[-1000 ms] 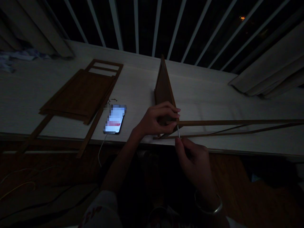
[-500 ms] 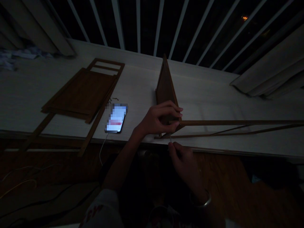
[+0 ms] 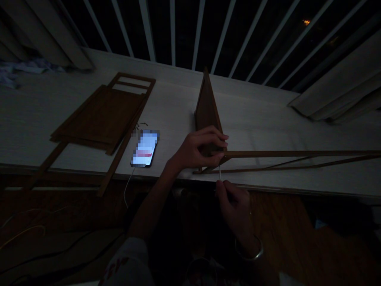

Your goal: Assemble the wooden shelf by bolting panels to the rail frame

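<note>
A brown wooden frame (image 3: 297,153) with long rails stretches to the right edge of the view, joined to an upright wooden panel (image 3: 206,105). My left hand (image 3: 198,150) grips the corner where panel and rail meet, fingers over the far side and thumb at the front. Just below that corner, my right hand (image 3: 235,202) is closed in a pinch on a thin pale metal rod (image 3: 220,174). The rod stands upright, its top reaching the underside of the wood near my left thumb. Its exact tip is too dark to make out.
Another folded wooden frame (image 3: 95,115) lies at left, its legs past the ledge's edge. A lit phone (image 3: 145,147) with a white cable (image 3: 126,190) lies beside it, near several small screws (image 3: 143,124). White bars (image 3: 198,35) and curtains (image 3: 342,83) stand behind the pale ledge (image 3: 172,103).
My right hand has shifted slightly right and down with the rod, and more of the rod shows. My left hand keeps its hold on the frame's corner.
</note>
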The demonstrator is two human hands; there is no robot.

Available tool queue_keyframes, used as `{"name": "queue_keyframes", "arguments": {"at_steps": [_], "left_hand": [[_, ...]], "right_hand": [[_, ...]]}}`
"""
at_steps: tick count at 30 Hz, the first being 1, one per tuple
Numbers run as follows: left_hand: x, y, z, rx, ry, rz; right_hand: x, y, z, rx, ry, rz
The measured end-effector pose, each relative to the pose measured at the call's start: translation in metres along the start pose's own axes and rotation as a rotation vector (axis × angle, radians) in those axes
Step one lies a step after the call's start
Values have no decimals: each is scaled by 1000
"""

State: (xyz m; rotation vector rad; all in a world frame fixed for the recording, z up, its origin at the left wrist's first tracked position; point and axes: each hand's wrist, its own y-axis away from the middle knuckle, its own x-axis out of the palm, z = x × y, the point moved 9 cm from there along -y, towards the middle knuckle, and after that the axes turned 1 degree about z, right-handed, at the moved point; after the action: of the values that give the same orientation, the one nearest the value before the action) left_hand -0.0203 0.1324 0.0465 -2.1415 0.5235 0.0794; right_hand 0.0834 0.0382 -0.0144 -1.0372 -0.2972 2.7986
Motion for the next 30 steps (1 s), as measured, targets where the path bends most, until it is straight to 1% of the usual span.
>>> {"name": "queue_keyframes", "arguments": {"at_steps": [4,7,13,21,30], "left_hand": [[-1,0,-1,22,5,-6],[0,0,-1,21,0,1],[0,0,-1,20,-6,3],[0,-1,-1,20,-13,2],[0,0,-1,31,0,1]], "right_hand": [[-13,-4,12,-19,-4,-79],[-15,-7,15,-12,-17,-95],[-15,-12,14,7,-59,-84],[-17,-15,23,-20,-29,-74],[-14,-14,19,-5,-35,-23]]}}
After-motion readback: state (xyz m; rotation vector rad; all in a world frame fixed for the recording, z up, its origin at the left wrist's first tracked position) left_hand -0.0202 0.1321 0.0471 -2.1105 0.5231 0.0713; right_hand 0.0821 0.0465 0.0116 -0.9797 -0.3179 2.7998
